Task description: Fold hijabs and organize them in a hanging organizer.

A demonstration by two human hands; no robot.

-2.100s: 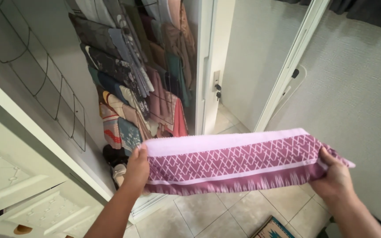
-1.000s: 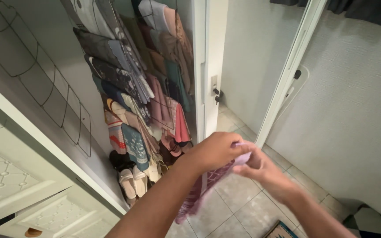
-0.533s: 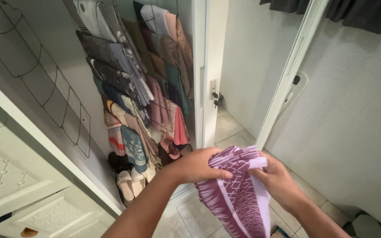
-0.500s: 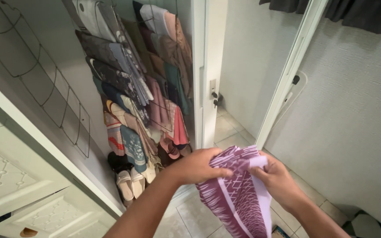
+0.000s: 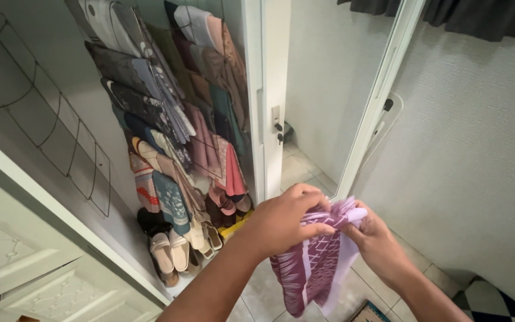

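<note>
Scarf, purple with white lattice pattern and pale lilac border, was gathered in folds and hung over a pale tiled floor beside a textured white wall. Left hand clenched its upper edge from above; right hand pinched the lilac corner, the two hands close together. Hanging scarves filled a wire rack to the left, sandals beneath them. White door frame stood just behind; open floor lay beyond the doorway.
</note>
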